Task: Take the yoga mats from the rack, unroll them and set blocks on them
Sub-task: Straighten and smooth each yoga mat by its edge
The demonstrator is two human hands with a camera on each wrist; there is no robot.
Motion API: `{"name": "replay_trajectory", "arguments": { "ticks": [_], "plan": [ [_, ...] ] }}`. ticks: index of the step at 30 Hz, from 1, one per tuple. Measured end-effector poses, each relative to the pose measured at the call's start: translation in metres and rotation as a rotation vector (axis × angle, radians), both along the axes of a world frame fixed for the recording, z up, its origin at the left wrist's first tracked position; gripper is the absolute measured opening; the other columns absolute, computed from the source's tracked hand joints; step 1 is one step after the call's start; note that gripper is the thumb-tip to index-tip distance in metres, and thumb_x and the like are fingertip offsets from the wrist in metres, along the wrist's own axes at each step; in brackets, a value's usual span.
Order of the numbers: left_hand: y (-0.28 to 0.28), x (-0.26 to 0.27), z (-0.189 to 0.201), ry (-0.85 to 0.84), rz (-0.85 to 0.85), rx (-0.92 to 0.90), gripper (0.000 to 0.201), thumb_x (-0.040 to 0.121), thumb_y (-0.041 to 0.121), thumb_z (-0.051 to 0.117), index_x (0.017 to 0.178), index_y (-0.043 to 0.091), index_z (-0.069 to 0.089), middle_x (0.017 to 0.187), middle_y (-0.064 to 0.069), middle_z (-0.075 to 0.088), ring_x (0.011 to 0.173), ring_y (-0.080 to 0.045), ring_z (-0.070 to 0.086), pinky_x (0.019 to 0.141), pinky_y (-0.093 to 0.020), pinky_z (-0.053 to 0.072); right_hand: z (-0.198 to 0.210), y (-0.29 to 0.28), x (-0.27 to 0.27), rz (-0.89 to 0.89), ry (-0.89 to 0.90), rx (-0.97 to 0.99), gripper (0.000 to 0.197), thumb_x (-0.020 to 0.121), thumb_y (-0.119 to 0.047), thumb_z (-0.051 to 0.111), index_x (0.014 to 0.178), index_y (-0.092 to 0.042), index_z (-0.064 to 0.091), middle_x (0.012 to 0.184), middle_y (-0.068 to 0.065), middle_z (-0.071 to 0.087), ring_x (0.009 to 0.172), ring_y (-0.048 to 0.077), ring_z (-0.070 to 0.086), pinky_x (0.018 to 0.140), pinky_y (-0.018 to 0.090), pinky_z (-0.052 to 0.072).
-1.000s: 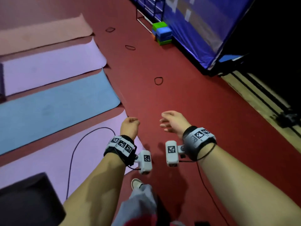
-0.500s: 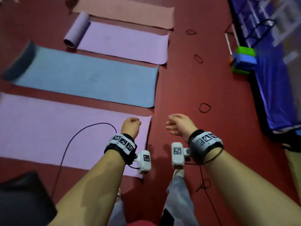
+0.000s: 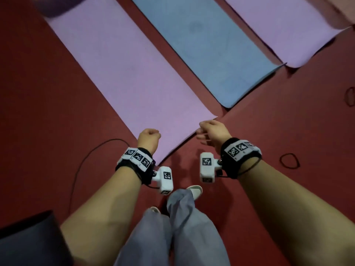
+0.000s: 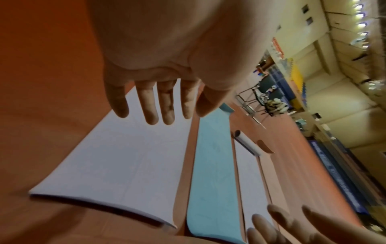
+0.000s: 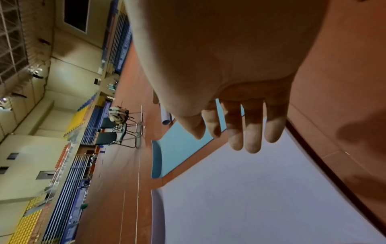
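Evidently both hands hang free, ready for blocks; left hand [image 3: 148,138] and right hand [image 3: 213,131] loosely curled, grasping nothing; nearest purple mat [image 3: 123,73] lies unrolled toward twelve o'clock, blue mat [image 3: 217,47] toward one.

far end of nearest purple mat [image 3: 123,70] cut off.

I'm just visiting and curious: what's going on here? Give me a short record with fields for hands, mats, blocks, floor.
left hand: holds nothing, fingers loosely hanging
right hand: holds nothing, fingers relaxed
mats: nearest purple mat, blue mat and further purple mat lie side by side, their far ends partly rolled
blocks: none on these mats
floor: red floor; black elastic loops lie on it
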State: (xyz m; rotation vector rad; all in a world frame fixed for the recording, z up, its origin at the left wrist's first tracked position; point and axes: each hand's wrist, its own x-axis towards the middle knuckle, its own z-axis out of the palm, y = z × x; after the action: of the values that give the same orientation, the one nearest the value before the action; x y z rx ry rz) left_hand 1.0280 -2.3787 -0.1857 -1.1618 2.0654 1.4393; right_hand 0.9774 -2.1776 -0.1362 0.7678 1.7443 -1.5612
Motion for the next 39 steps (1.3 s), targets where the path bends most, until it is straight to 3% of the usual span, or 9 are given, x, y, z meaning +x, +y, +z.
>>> {"name": "replay_trajectory", "arguments": {
  "ticks": [3,8,15,19,25,28,32,36,39],
  "plan": [
    [0.002,0.029,-0.038,-0.03,0.034,-0.028,0.024,0.091,0.004,0.059,0.113,0.002,0.067,0.116,-0.018,0.067,0.1,-0.031,0.062,0.084,-0.033,0.047,-0.037,0.003,0.014,0.041,-0.007,0.003,0.02,0.099,-0.01,0.047,0.081,-0.018,0.047,0.068,0.006,0.045,0.056,0.015,0.04,0.055,0.022,0.027],
    [0.007,0.075,-0.132,-0.038,0.08,-0.03,0.024,0.091,0.002,0.059,0.114,0.0,0.067,0.103,-0.008,0.063,0.093,-0.017,0.054,0.075,-0.017,0.036,-0.129,-0.001,0.037,0.128,0.007,0.074,0.014,0.096,-0.009,0.05,0.085,-0.017,0.052,0.068,0.003,0.051,0.058,0.017,0.048,0.057,0.024,0.033],
    [0.006,0.153,-0.268,-0.119,0.083,-0.066,0.018,0.092,0.008,0.059,0.108,0.008,0.067,0.097,-0.002,0.064,0.09,-0.019,0.057,0.074,-0.019,0.037,-0.287,-0.014,0.077,0.202,0.024,0.119,0.013,0.094,-0.009,0.05,0.088,-0.018,0.056,0.069,0.003,0.055,0.061,0.019,0.054,0.057,0.025,0.038],
    [0.017,0.17,-0.324,-0.186,0.097,-0.108,0.019,0.092,0.008,0.058,0.109,0.009,0.067,0.098,-0.001,0.063,0.091,-0.018,0.056,0.079,-0.021,0.038,-0.365,-0.009,0.085,0.305,-0.028,0.123,0.01,0.095,-0.01,0.052,0.103,-0.013,0.058,0.074,0.004,0.06,0.061,0.019,0.058,0.057,0.026,0.042],
    [0.047,0.149,-0.387,-0.249,0.233,-0.153,0.018,0.092,0.011,0.06,0.108,0.01,0.067,0.098,-0.002,0.064,0.088,-0.018,0.057,0.077,-0.019,0.038,-0.439,0.008,0.059,0.491,-0.021,0.15,0.013,0.091,-0.006,0.052,0.097,-0.016,0.059,0.079,0.008,0.064,0.06,0.019,0.059,0.056,0.026,0.044],
    [0.071,0.136,-0.418,-0.271,0.335,-0.154,0.018,0.092,0.012,0.062,0.108,0.008,0.069,0.097,-0.001,0.063,0.09,-0.015,0.055,0.078,-0.016,0.037,-0.46,0.012,0.061,0.661,0.0,0.158,0.018,0.083,-0.013,0.056,0.093,-0.027,0.058,0.091,0.01,0.069,0.066,0.021,0.066,0.064,0.032,0.05],
    [0.102,0.122,-0.454,-0.217,0.511,-0.091,0.014,0.092,0.011,0.063,0.104,0.01,0.069,0.095,0.0,0.063,0.089,-0.014,0.056,0.079,-0.019,0.04,-0.491,0.014,0.056,0.81,0.055,0.158,0.03,0.075,-0.024,0.057,0.105,-0.027,0.061,0.103,0.006,0.067,0.094,0.029,0.068,0.088,0.044,0.052],
    [0.112,0.113,-0.489,-0.141,0.61,-0.074,0.018,0.088,0.009,0.064,0.076,0.023,0.064,0.088,0.0,0.065,0.084,-0.017,0.059,0.085,-0.03,0.05,-0.52,0.012,0.031,0.969,0.278,0.295,0.046,0.086,-0.011,0.059,0.132,-0.011,0.057,0.132,0.012,0.057,0.119,0.024,0.056,0.103,0.029,0.039],
    [0.107,0.106,-0.512,-0.053,0.655,-0.135,0.014,0.086,0.01,0.062,0.082,0.023,0.066,0.088,0.001,0.066,0.085,-0.02,0.063,0.09,-0.034,0.052,-0.548,0.003,0.017,1.062,0.467,0.36,0.046,0.086,-0.01,0.056,0.132,-0.009,0.057,0.134,0.016,0.055,0.121,0.03,0.053,0.107,0.032,0.035]
  ]
}}
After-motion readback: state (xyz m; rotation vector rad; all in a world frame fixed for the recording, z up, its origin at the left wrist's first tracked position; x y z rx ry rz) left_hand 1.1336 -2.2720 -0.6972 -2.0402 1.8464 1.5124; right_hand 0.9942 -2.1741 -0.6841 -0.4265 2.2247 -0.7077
